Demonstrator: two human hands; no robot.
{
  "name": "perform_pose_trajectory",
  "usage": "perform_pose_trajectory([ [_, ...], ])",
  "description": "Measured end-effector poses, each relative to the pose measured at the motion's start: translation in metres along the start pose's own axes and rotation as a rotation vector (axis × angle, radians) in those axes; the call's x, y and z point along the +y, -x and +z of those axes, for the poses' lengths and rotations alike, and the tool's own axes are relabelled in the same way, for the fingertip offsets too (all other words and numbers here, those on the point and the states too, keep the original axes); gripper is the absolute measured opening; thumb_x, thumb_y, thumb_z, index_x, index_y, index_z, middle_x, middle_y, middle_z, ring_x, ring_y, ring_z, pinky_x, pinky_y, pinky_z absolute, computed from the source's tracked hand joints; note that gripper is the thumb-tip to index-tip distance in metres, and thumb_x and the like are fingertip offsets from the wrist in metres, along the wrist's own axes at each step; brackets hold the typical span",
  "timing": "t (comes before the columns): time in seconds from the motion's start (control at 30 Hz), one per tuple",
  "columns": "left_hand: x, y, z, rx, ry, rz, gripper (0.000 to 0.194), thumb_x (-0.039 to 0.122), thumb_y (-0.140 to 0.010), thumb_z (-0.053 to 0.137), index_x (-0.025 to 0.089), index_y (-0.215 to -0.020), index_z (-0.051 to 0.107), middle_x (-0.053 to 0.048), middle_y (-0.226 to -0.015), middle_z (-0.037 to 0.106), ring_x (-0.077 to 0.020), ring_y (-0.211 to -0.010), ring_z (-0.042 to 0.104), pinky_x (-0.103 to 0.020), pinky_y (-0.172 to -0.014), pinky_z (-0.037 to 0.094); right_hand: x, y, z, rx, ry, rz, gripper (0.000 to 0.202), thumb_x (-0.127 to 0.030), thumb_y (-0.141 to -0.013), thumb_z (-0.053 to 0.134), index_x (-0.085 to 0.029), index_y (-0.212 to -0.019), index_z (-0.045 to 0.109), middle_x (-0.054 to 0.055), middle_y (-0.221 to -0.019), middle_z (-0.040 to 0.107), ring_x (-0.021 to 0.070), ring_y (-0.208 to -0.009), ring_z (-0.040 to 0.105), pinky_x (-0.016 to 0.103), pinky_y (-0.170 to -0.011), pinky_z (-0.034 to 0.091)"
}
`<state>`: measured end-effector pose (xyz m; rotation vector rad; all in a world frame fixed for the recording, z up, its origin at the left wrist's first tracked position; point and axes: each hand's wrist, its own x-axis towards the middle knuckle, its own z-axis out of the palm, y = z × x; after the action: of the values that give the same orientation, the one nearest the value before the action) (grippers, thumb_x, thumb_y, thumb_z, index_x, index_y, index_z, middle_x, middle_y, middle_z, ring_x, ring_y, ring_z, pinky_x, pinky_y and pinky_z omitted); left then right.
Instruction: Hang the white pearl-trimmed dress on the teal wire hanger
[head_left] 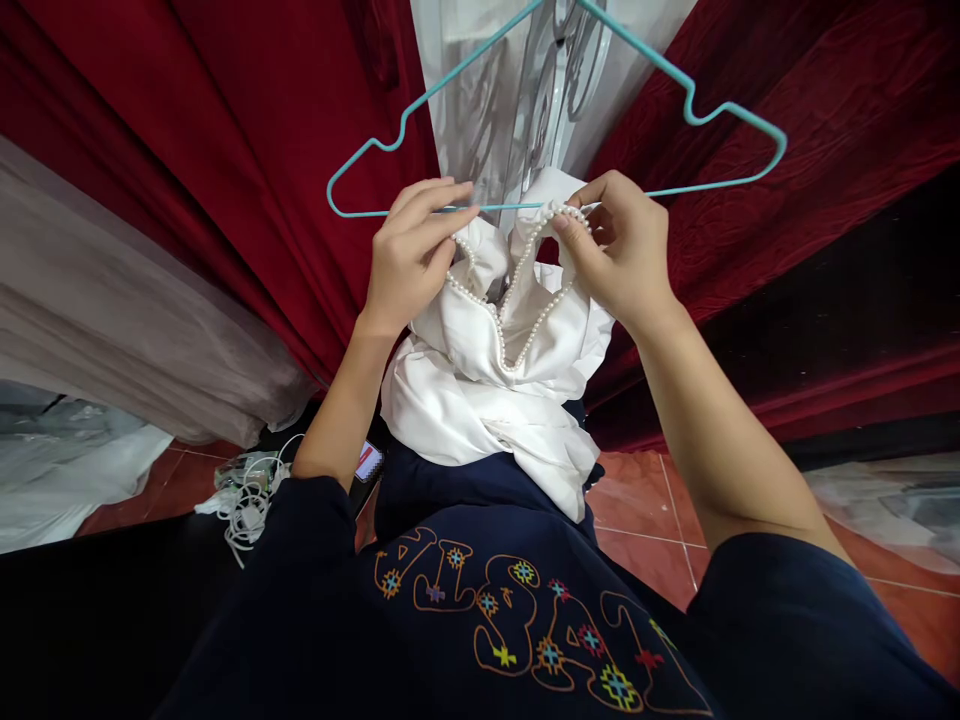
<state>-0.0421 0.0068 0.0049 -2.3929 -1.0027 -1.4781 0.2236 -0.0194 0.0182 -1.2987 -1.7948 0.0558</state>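
The navy shirt bears orange-outlined lettering, but no word reads clearly.

Light indoor and moderate; source out of view. The white satin garment was the brightest area at centre, soft grey shadows in its folds, bead trim fairly crisp. Hands lit softly. Pale sheen lay on the floor tiles at right. The phone screen, near left, glowed small and bright. Red curtain showed deep, shaded pleats at left; the far right fell almost to black. Navy T-shirt dark, its sleeves losing detail, stitched letters still readable. Wide-angle view stretched the forearms and curtains toward the edges. Sheer fabric at far right looked soft and smeared; no strong motion blur at centre.
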Motion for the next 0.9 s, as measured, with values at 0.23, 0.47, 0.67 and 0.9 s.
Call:
perform_pose_trajectory([
  [0.23,-0.025,0.051,-0.030,0.043,-0.010,-0.401,0.027,0.012,-0.086,0.060,0.024,-0.089,0.084,-0.002,-0.084,0.078,-0.0235,-0.084,0.074,-0.034,-0.077,0.059,0.000,0.002,-0.024,0.024,-0.053,-0.064,0.026,-0.056,-0.098,0.056,-0.031,-0.091,0.061,0.006,-0.100,0.071,0.0206,-0.084,0.061,0.042,-0.083,0.056],
  [0.47,-0.072,-0.012,-0.057,0.351,-0.183,-0.543,0.040,-0.025,-0.086,0.055,0.013,-0.078,0.067,0.013,-0.062,0.059,-0.0036,-0.069,0.059,-0.023,-0.068,0.050,-0.001,0.004,-0.036,0.026,-0.046,-0.052,0.021,-0.051,-0.095,0.063,-0.030,-0.090,0.064,0.005,-0.097,0.072,0.0205,-0.082,0.062,0.041,-0.079,0.054],
  [0.67,-0.038,-0.093,-0.039,0.249,-0.168,-0.416,0.030,-0.016,-0.079,0.078,0.012,-0.072,0.071,0.011,-0.057,0.053,-0.0046,-0.064,0.055,-0.026,-0.060,0.038,0.003,0.005,-0.027,0.050,-0.118,-0.052,0.022,-0.054,-0.096,0.064,-0.032,-0.089,0.064,0.003,-0.094,0.071,0.0200,-0.079,0.061,0.041,-0.077,0.052],
  [0.9,-0.021,-0.085,-0.028,0.137,0.192,0.019,0.036,0.035,-0.094,0.091,0.038,-0.127,0.074,0.000,-0.103,0.063,-0.0193,-0.087,0.060,-0.038,-0.073,0.049,0.013,0.002,-0.018,0.135,-0.255,-0.181,0.032,-0.055,-0.092,0.073,-0.026,-0.083,0.063,0.004,-0.084,0.067,0.0153,-0.068,0.056,0.036,-0.065,0.044],
])
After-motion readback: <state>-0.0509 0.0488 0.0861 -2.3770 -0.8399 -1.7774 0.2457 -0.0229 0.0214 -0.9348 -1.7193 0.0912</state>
